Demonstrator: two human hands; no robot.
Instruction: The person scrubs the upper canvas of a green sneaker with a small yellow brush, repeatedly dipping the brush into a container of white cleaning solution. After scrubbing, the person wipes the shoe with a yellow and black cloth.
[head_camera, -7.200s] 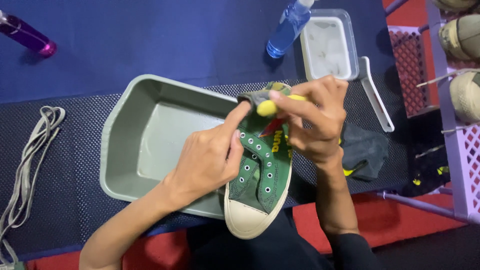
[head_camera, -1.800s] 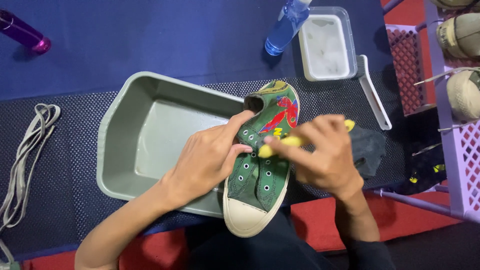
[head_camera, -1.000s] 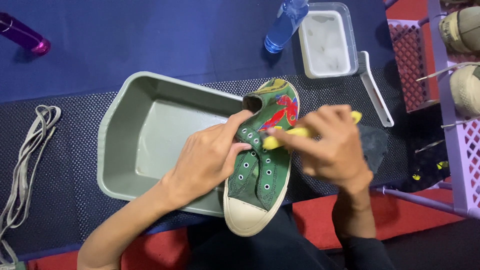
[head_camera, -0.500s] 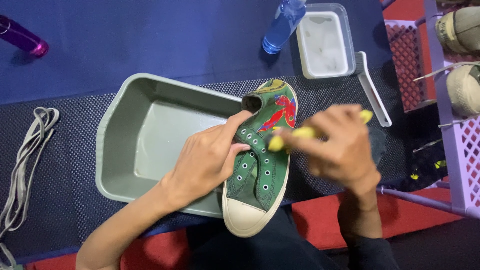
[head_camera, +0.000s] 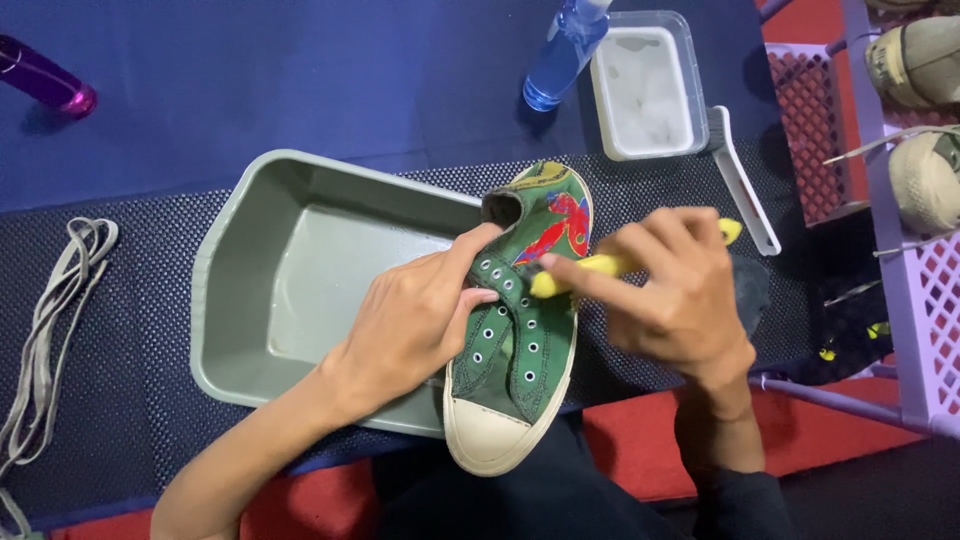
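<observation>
A green canvas sneaker with a cream toe cap and a red and yellow patch lies over the right rim of a grey plastic tub. My left hand grips the sneaker at the eyelet flap, thumb tucked inside. My right hand holds a yellow-handled brush, its head pressed against the green side of the sneaker just below the patch.
Grey laces lie at the left on the dark mat. A blue spray bottle, a white tray of liquid, a white brush and a purple bottle sit behind. A dark cloth and a lilac shoe rack are at the right.
My right hand has scrubbed the brush back and forth along the sneaker's side, from the tongue out toward the patch. My left hand and the sneaker have stayed put.
</observation>
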